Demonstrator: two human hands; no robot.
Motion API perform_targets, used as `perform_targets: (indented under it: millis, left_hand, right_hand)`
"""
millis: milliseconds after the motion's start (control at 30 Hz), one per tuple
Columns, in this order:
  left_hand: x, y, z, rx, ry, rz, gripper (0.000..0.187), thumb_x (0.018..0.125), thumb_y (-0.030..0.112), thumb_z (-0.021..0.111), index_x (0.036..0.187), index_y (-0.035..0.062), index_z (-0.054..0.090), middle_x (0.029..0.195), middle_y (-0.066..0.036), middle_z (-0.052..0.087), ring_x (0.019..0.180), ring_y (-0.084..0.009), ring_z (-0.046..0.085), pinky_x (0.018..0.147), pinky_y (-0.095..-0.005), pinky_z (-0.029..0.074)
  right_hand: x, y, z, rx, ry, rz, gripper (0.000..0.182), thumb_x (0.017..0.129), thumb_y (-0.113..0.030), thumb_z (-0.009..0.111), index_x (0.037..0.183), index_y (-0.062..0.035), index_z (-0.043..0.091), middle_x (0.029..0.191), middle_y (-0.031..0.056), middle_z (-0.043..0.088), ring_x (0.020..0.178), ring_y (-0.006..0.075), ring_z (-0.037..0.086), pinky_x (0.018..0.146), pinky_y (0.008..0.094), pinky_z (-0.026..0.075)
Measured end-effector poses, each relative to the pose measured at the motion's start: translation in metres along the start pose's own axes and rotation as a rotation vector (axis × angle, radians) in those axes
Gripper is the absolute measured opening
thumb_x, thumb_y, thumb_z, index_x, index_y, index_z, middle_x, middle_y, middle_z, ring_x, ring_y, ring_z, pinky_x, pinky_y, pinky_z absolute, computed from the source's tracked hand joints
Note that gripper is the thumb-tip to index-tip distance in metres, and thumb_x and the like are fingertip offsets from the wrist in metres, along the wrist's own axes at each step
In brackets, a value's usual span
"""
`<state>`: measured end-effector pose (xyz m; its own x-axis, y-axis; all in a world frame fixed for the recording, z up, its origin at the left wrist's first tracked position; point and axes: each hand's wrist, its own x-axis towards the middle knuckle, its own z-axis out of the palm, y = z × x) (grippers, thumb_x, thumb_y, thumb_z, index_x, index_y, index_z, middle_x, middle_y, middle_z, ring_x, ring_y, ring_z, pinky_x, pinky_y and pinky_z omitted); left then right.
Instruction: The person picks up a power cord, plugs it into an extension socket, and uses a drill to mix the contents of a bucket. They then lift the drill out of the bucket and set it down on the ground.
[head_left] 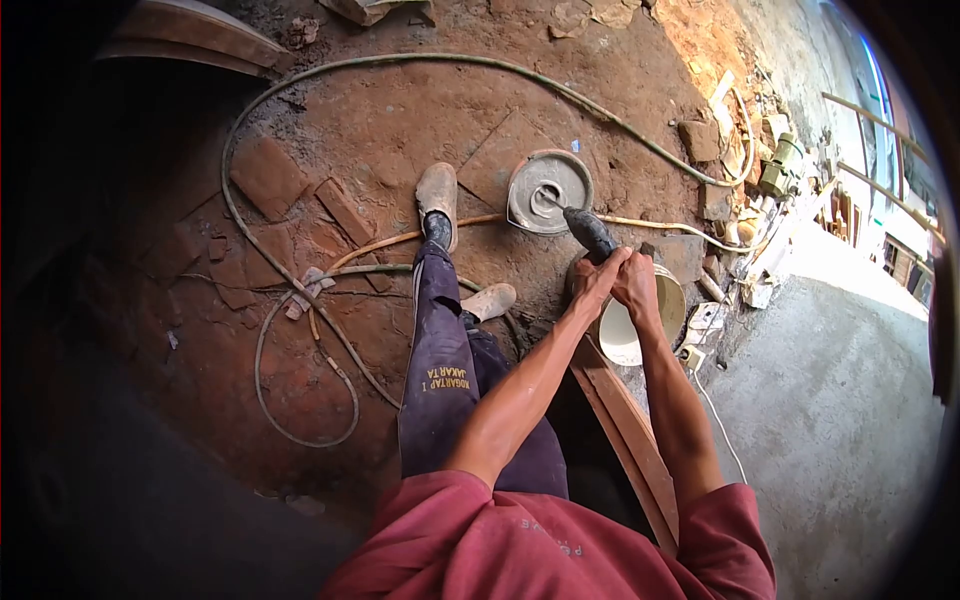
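Observation:
A dark drill-like power tool [591, 234] points away from my body, its spindle end over a round bucket [513, 207] of wet grey mix. A ring-shaped swirl shows in the mix around the tool's shaft, whose lower end is hidden. My left hand [598, 279] is wrapped round the rear of the tool. Beside it, my right hand [636, 284] is closed on the same end, and the two hands touch. Some fingers and the tool's handle are hidden. Just below my hands stands a white bucket [672, 312], partly covered by my right forearm.
A long hose [400, 59] loops over the dirt floor and crosses itself at the left. Bricks and tiles [268, 178] lie about. Wooden planks [625, 430] lean near my right side. Rubble and a green motor-like machine [783, 163] line the concrete slab [830, 400].

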<state>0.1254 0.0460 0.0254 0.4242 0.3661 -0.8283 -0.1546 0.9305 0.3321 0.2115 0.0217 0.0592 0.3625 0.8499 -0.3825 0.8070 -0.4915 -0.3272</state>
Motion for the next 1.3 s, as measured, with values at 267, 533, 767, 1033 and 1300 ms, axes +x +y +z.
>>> perform_targets:
  millis: [267, 533, 767, 1033, 1300]
  left_hand:
    - [-0.003, 0.004, 0.002, 0.039, -0.029, -0.006, 0.040, 0.073, 0.043, 0.072, 0.075, 0.0032, 0.066, 0.075, -0.003, 0.064, 0.066, -0.0115, 0.058, 0.059, -0.0292, 0.046]
    - [0.002, -0.002, 0.001, 0.078, -0.030, 0.022, 0.038, 0.072, 0.042, 0.072, 0.073, 0.0048, 0.065, 0.072, -0.001, 0.063, 0.064, -0.0115, 0.058, 0.058, -0.0294, 0.045]
    - [-0.004, 0.011, 0.003, 0.033, -0.045, -0.028, 0.024, 0.076, 0.030, 0.073, 0.074, 0.0072, 0.066, 0.074, 0.003, 0.062, 0.067, -0.0074, 0.056, 0.061, -0.0251, 0.045]
    - [-0.004, 0.016, 0.004, 0.109, -0.028, 0.006, 0.031, 0.074, 0.035, 0.073, 0.073, 0.0051, 0.066, 0.072, 0.000, 0.063, 0.064, -0.0098, 0.057, 0.060, -0.0272, 0.046]
    - [-0.007, 0.017, 0.004, 0.101, -0.032, 0.082, 0.033, 0.074, 0.034, 0.073, 0.076, 0.0020, 0.066, 0.073, -0.003, 0.065, 0.064, -0.0122, 0.060, 0.058, -0.0298, 0.048]
  right_hand:
    - [-0.003, -0.003, -0.005, 0.034, 0.007, 0.071, 0.040, 0.076, -0.030, 0.063, 0.065, 0.0083, 0.055, 0.060, 0.0274, 0.054, 0.056, 0.0396, 0.060, 0.051, 0.0431, 0.046]
    - [-0.002, -0.003, -0.003, 0.001, -0.006, 0.118, 0.035, 0.075, -0.026, 0.061, 0.066, 0.0076, 0.056, 0.062, 0.0279, 0.055, 0.059, 0.0413, 0.061, 0.052, 0.0439, 0.046]
    - [-0.002, 0.002, -0.002, -0.005, -0.002, 0.115, 0.035, 0.076, -0.026, 0.061, 0.066, 0.0068, 0.056, 0.061, 0.0278, 0.055, 0.058, 0.0415, 0.060, 0.052, 0.0441, 0.046]
    - [0.001, 0.005, 0.004, 0.015, 0.026, 0.121, 0.037, 0.075, -0.027, 0.061, 0.064, 0.0080, 0.055, 0.059, 0.0284, 0.054, 0.058, 0.0419, 0.060, 0.051, 0.0440, 0.045]
    - [-0.001, 0.001, 0.006, 0.041, 0.078, 0.155, 0.038, 0.075, -0.027, 0.061, 0.063, 0.0091, 0.055, 0.057, 0.0291, 0.053, 0.057, 0.0413, 0.061, 0.050, 0.0443, 0.045]
